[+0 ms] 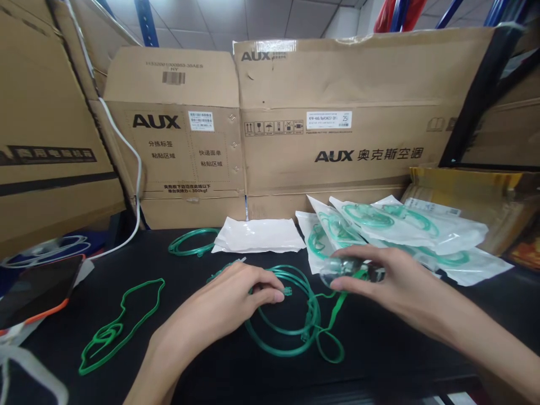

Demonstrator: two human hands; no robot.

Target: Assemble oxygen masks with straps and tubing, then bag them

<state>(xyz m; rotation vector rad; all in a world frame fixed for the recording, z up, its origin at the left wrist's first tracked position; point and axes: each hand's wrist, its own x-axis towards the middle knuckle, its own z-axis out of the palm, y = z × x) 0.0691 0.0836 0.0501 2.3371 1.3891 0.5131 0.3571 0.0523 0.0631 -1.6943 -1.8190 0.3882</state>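
Note:
Between my hands, a coil of clear green tubing [282, 352] lies on the black table. My left hand [248, 292] pinches the tubing's end connector [287, 291] at the coil's upper left. My right hand [375, 273] is closed round a clear plastic piece [331, 273], held just above the table right of the coil. A green elastic strap [337, 309] hangs from that piece and loops down onto the table beside the tubing. Another green elastic strap [141, 323] lies loose to the left of my left forearm.
Several white pouches with green tubing [367, 216] are piled at the right rear. A white pouch [259, 235] and a small green coil [192, 242] lie at the back. A phone [42, 289] is at the left; cardboard boxes [371, 135] stand behind the table.

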